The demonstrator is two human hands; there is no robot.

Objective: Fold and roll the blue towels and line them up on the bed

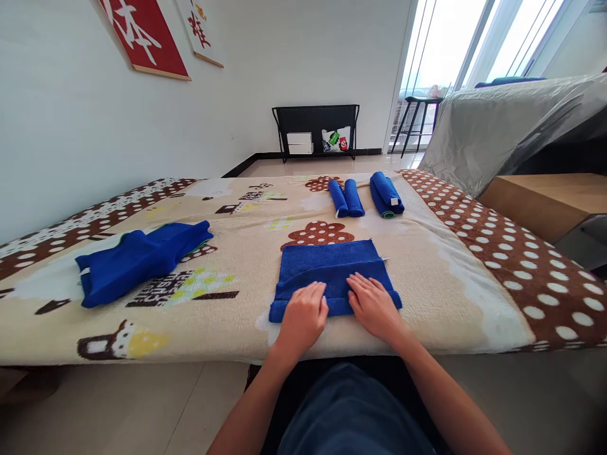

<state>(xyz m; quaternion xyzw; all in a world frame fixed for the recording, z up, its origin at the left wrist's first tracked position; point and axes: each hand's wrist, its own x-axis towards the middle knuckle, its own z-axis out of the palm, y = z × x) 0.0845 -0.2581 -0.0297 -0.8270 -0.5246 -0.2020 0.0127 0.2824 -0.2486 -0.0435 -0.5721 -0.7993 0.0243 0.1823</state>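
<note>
Left hand [305, 311] and right hand [374, 302] are lying palm-down on a blue, fuzzy, rectangular cloth [337, 278]. Fingers are pointing inward, close together.

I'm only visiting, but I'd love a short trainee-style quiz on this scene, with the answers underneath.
1. Do the bare left hand and bare right hand touch the rectangular blue fabric cloth: A neither, B only one, C both?
2. True or false: the rumpled blue fabric cloth lies left of that one.
3. Fill in: the thick, rolled blue fabric bundle bears a small ____ tag.

Key: 1. C; 2. True; 3. white.
</note>
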